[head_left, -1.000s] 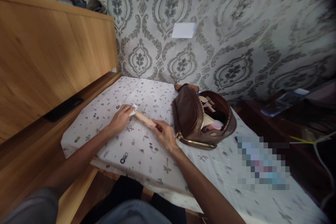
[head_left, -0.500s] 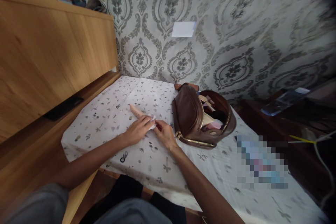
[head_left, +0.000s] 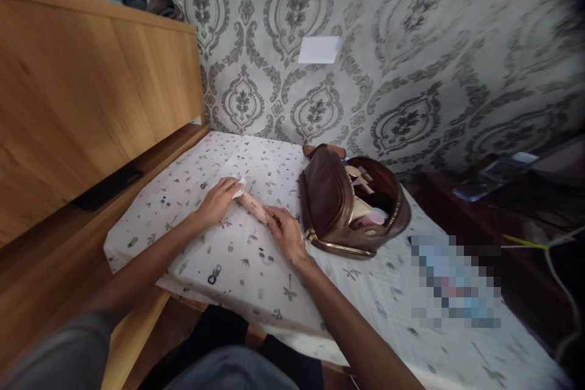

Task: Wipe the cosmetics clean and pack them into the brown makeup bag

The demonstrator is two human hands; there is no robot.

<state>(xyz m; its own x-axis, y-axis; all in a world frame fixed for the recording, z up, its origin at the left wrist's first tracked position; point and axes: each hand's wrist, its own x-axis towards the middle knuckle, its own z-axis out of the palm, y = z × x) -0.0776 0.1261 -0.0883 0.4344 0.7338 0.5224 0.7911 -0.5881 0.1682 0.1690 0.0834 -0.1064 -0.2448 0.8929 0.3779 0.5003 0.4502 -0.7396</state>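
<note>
A slim peach-coloured cosmetic tube (head_left: pixel 251 205) with faint printing lies at a slant between my hands, just over the white patterned cloth. My right hand (head_left: pixel 286 230) is closed in a pinch on its near right end. At its far left end, my left hand (head_left: pixel 219 198) is closed around a crumpled white tissue (head_left: pixel 239 189), which touches the tube. Right of my right hand stands a brown leather cosmetic bag (head_left: pixel 325 195), unzipped, with several makeup items inside, among them a pink-capped tube (head_left: pixel 372 217).
The patterned cloth (head_left: pixel 183 195) covers the surface beneath. A wooden cabinet (head_left: pixel 100 85) rises at the left, a wallpapered wall with a white switch plate (head_left: pixel 319 50) behind. A blurred-out flat item (head_left: pixel 457 283) lies at the right, near a cable (head_left: pixel 564 292).
My left hand has slid up and left along the tube with the tissue, from its right end to its left end. More of the tube's middle shows. My right hand has barely moved.
</note>
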